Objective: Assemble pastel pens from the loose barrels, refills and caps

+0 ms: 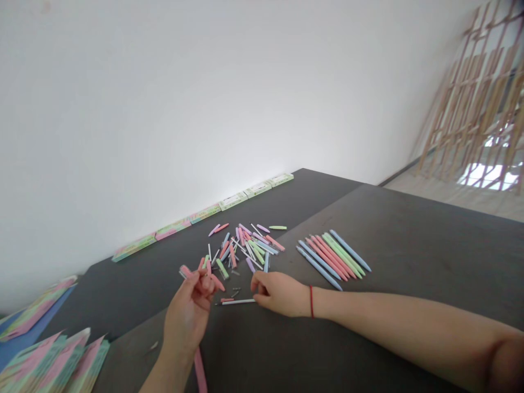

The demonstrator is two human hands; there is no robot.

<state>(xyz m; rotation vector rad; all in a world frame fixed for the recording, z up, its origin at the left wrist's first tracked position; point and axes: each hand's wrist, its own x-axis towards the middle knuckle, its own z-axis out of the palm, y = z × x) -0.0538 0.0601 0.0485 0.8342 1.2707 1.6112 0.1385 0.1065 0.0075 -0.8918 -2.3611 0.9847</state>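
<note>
Two-handed above a dark counter (254, 349): pinching a pink pen barrel (186, 272) between closed fingers (208, 287) of the left hand (189, 311); curling the right hand (282, 295) at a white refill's (239, 302) end, cannot tell whether gripping. Expect light, stiff, slick plastic; take mid-length.

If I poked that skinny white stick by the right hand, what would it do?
The white stick looks very thin, so it's probably light and easy to nudge. It seems narrow and straight, so it might roll or slide on the flat table. It looks fairly stiff too, since no bend shows.
</note>
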